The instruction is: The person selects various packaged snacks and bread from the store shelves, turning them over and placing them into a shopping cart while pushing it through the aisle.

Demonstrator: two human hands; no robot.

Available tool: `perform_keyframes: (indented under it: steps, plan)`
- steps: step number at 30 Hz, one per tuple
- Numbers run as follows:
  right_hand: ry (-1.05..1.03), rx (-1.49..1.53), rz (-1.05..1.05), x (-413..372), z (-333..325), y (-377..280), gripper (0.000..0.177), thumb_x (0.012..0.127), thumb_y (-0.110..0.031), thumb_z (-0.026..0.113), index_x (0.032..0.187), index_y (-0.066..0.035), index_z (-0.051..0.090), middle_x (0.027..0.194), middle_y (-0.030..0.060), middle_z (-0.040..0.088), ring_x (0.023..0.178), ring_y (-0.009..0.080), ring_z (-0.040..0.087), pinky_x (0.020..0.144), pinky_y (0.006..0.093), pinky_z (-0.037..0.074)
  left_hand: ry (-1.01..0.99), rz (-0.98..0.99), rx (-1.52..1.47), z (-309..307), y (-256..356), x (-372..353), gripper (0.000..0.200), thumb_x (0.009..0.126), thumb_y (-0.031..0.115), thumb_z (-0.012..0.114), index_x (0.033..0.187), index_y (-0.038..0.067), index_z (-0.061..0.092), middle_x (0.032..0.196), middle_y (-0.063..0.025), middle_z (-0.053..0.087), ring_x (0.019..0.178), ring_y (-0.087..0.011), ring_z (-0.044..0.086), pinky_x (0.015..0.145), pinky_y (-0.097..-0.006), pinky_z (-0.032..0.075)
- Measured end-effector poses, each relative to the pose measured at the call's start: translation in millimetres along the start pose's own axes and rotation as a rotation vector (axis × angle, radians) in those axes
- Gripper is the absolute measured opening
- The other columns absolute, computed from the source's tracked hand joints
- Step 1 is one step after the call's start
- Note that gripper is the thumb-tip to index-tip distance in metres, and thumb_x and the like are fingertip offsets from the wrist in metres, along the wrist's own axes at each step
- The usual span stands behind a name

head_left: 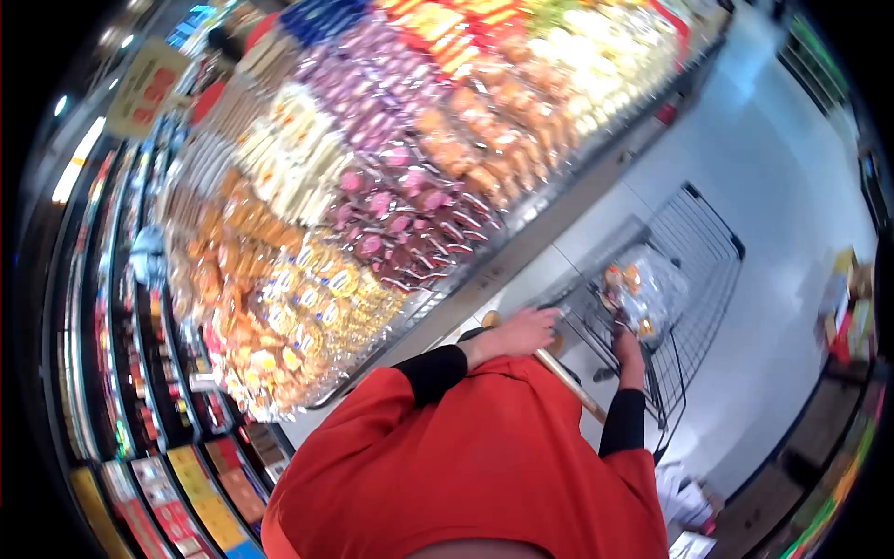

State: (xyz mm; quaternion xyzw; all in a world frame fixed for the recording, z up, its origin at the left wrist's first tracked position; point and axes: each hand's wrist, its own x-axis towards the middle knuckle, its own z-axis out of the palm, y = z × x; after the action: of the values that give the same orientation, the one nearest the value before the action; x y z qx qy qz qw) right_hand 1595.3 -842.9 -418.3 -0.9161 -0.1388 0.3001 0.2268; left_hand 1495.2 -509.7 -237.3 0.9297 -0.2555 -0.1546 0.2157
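Observation:
My left hand (523, 332) is at the near left corner of the shopping cart (694, 270), by the end of its pale handle (570, 384). Its fingers look curled over the cart's edge, though the fingertips are not clear. Inside the cart, my right hand (628, 347) reaches down to a clear plastic bag (656, 293). The fingers are closed at the bag's near side, beside some small orange packs (622, 279). What exactly lies under those fingers is blurred. The bag rests in the wire basket.
A long display bin (521, 247) heaped with wrapped snacks runs along the cart's left side. Packed shelves (140, 373) stand farther left. Grey floor tiles (773, 196) extend ahead and right. Cartons (843, 317) and a brown ledge (792, 447) line the right.

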Motion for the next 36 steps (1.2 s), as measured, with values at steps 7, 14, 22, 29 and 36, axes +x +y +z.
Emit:
perform_keyframes:
  steps: [7, 14, 22, 29, 36]
  plan:
    - [0.04, 0.035, 0.048, 3, -44, -12, 0.03, 0.087, -0.016, 0.061, 0.11, -0.001, 0.073, 0.106, 0.0262, 0.072, 0.103, 0.04, 0.07, 0.091, 0.0428, 0.055, -0.002, 0.079, -0.126, 12, -13, 20, 0.028, 0.101, 0.029, 0.054, 0.1, 0.006, 0.069, 0.118, -0.0093, 0.061, 0.142, -0.0284, 0.039, 0.104, -0.0478, 0.04]
    - [0.079, 0.461, -0.052, -34, -103, -126, 0.035, 0.099, -0.021, 0.063, 0.126, 0.0, 0.064, 0.118, 0.0164, 0.072, 0.107, 0.0288, 0.07, 0.093, 0.0371, 0.053, 0.785, -0.243, -0.249, -191, -46, -23, 0.032, 0.092, 0.01, 0.065, 0.123, 0.004, 0.063, 0.115, -0.0172, 0.066, 0.114, -0.0362, 0.062, 0.098, -0.0442, 0.049]
    - [0.066, 0.363, -0.162, -37, -99, -198, 0.033, 0.097, -0.025, 0.067, 0.121, -0.003, 0.066, 0.116, 0.0172, 0.07, 0.11, 0.0288, 0.069, 0.094, 0.0376, 0.052, 1.168, -0.697, 0.645, -437, -224, -80, 0.053, 0.086, 0.016, 0.073, 0.132, -0.002, 0.056, 0.132, -0.02, 0.06, 0.125, -0.0379, 0.052, 0.107, -0.0501, 0.041]
    - [0.123, 0.368, -0.14, -29, -105, -196, 0.038, 0.088, -0.026, 0.077, 0.118, -0.004, 0.068, 0.115, 0.0141, 0.071, 0.106, 0.0276, 0.069, 0.094, 0.0384, 0.054, 1.044, -0.857, 0.677, -451, -274, -81, 0.048, 0.087, 0.023, 0.075, 0.13, 0.006, 0.062, 0.124, -0.0132, 0.065, 0.123, -0.0334, 0.054, 0.105, -0.0483, 0.039]
    - [0.131, 0.252, -0.149, -21, -114, -199, 0.038, 0.084, -0.026, 0.078, 0.114, -0.006, 0.069, 0.111, 0.0131, 0.069, 0.103, 0.0307, 0.07, 0.089, 0.0391, 0.055, 1.196, -0.702, 0.583, -455, -249, -77, 0.039, 0.09, 0.016, 0.071, 0.128, 0.007, 0.064, 0.124, -0.014, 0.065, 0.122, -0.0337, 0.055, 0.11, -0.0459, 0.034]
